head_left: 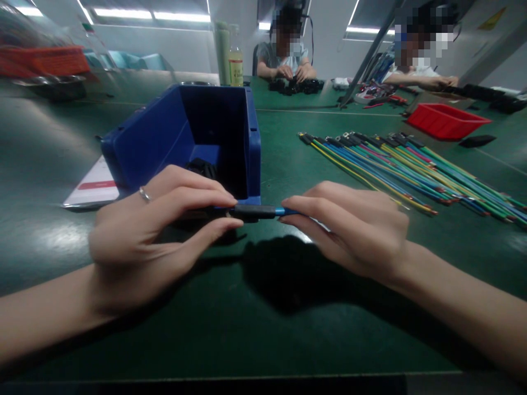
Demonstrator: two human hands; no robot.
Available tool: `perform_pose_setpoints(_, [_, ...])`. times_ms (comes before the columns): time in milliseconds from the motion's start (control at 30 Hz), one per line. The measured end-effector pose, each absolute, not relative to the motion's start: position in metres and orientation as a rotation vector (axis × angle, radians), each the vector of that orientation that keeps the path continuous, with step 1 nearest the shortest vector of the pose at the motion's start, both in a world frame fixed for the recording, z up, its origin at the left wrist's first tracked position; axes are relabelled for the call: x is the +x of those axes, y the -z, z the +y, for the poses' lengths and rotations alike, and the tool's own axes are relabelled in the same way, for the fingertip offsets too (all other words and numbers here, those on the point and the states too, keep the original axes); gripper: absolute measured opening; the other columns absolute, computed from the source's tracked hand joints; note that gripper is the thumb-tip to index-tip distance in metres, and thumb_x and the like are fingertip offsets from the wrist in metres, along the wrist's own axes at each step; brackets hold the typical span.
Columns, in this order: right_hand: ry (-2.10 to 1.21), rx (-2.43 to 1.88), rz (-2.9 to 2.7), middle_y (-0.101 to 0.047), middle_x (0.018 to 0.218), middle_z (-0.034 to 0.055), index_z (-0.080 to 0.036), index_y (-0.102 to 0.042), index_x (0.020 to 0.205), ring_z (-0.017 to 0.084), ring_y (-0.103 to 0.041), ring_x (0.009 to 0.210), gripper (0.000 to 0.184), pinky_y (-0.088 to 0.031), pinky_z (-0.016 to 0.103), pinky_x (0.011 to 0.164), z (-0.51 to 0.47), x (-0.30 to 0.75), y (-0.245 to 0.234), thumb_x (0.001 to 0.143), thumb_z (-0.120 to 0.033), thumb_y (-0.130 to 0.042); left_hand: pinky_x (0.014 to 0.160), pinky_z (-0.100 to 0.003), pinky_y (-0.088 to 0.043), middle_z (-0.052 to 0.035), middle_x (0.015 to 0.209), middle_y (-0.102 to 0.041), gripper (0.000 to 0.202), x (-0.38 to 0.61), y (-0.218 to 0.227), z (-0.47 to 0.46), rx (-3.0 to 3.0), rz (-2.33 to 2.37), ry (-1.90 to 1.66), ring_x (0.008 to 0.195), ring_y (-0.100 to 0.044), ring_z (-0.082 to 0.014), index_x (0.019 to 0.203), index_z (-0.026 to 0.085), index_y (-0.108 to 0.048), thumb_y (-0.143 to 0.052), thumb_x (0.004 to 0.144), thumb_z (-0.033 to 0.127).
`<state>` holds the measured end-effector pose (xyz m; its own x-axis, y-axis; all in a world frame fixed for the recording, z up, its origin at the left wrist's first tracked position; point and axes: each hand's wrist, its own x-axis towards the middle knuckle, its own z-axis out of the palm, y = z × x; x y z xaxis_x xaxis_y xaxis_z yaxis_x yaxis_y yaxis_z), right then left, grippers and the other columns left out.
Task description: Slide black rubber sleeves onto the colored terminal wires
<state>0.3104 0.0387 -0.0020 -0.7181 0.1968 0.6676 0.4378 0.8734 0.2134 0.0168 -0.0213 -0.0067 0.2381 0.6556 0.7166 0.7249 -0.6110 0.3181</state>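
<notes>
My left hand (160, 230), a ring on one finger, pinches the black sleeve (252, 211) on the end of a blue wire (285, 211). My right hand (349, 227) grips that same blue wire just right of the sleeve, fingers closed round it. Both hands hover low over the green table (247, 329), right in front of a blue plastic bin (197, 137). Small black parts (201, 167) lie inside the bin, mostly hidden by my left hand.
A row of several coloured wires (411, 164) lies to the right. A red tray (447, 119) stands at the back right. A white card (93, 189) lies left of the bin. A bottle (236, 60) stands behind it. Two other people sit working across the table.
</notes>
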Motion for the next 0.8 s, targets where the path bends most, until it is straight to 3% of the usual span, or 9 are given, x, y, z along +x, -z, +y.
perform_pose_setpoints(133, [0.445,-0.45,-2.389,-0.079,0.089,0.0036,-0.017,-0.08,0.116,0.014,-0.072,0.074,0.017,-0.052,0.027,0.066,0.0393,0.3109,0.0034,0.124,-0.018,-0.064,0.083,-0.027,-0.07,0.0086,0.113,-0.091,0.006,0.0183,0.0028,-0.0206,-2.417,-1.287,1.271,0.095,-0.087,-0.0147,0.114,0.037,-0.085,-0.083,0.114,0.043])
perform_pose_setpoints(500, [0.425,-0.476,-2.423,-0.079,0.089,0.003,-0.018,-0.081,0.118,0.013,-0.07,0.073,0.021,-0.05,0.025,0.066,0.0374,0.3096,0.0022,0.126,-0.02,-0.061,0.083,-0.028,-0.072,0.0071,0.111,-0.092,0.009,0.017,-0.0008,-0.0224,-2.474,-1.284,1.265,0.092,-0.088,-0.017,0.114,0.041,-0.088,-0.08,0.116,0.044])
perform_pose_setpoints(800, [0.393,-0.431,-2.393,-0.083,0.092,0.0052,-0.011,-0.081,0.126,0.016,-0.071,0.074,0.018,-0.051,0.029,0.062,0.0347,0.3053,-0.002,0.121,-0.015,-0.064,0.084,-0.03,-0.073,0.0062,0.112,-0.092,0.011,0.0168,0.0015,-0.0185,-2.471,-1.262,1.234,0.094,-0.088,-0.0185,0.117,0.041,-0.087,-0.078,0.117,0.047])
